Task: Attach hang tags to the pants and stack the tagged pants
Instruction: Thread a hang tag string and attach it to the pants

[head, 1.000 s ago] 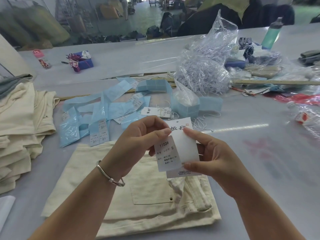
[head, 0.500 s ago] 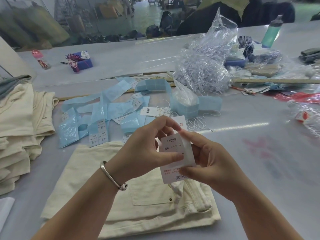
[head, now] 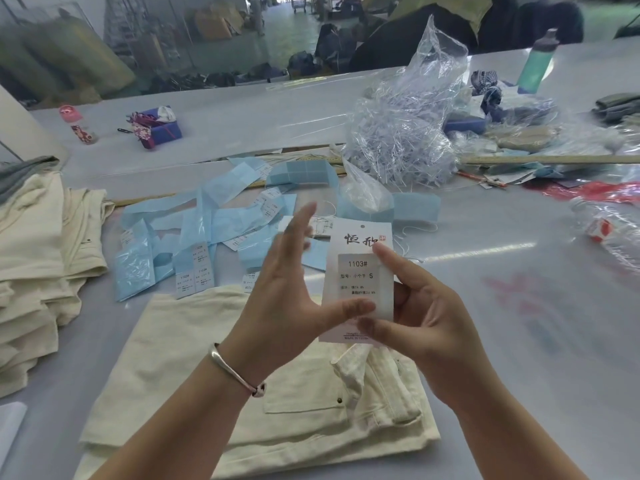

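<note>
Now my left hand has opened, thumb only pressing the sticker, while my right hand pinches the hang tag, labelled and ready for the pants.

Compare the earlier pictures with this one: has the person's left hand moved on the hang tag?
Yes. The left hand has opened, its fingers lifting off the hang tag toward the blue strips; only its thumb still presses the tag. The right hand holds it.

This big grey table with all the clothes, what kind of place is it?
Probably a clothing factory's packing area: a pile of folded cream pants, loose blue sticker backing strips, and a white paper hang tag held over more cream pants.
</note>
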Tool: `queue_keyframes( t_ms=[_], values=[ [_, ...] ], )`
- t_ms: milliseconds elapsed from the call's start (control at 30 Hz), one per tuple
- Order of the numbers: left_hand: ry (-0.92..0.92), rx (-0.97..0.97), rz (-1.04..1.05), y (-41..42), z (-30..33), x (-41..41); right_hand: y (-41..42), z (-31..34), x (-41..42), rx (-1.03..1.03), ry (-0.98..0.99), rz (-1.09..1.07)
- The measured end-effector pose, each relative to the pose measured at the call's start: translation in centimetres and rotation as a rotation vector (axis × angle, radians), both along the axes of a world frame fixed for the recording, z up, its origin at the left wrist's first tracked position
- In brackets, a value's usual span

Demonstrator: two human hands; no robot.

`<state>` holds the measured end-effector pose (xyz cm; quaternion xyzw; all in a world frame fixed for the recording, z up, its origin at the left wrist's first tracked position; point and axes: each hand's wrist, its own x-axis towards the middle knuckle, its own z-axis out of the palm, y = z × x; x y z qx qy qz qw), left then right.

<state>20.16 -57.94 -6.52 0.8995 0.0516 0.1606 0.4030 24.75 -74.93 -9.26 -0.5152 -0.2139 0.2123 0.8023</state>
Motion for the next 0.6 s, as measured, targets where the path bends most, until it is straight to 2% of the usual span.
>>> queue_keyframes(
  t_ms=[133,233,467,600],
  values=[
    [0.172,-0.632,-0.089,-0.8,-1.6,-0.1,0.4,0.1,-0.2,0.07,0.04,-0.062],
    [0.13,-0.892,-0.186,-1.1,-2.2,-0.2,0.5,0.3,0.0,0.101,0.11,-0.068],
    [0.08,-0.782,-0.172,-1.6,-3.5,0.2,1.1,0.3,0.8,0.104,0.321,-0.12],
    [0.125,-0.83,-0.219,-1.7,-4.4,0.1,1.8,-0.1,1.4,0.045,0.395,-0.184]
  ],
)
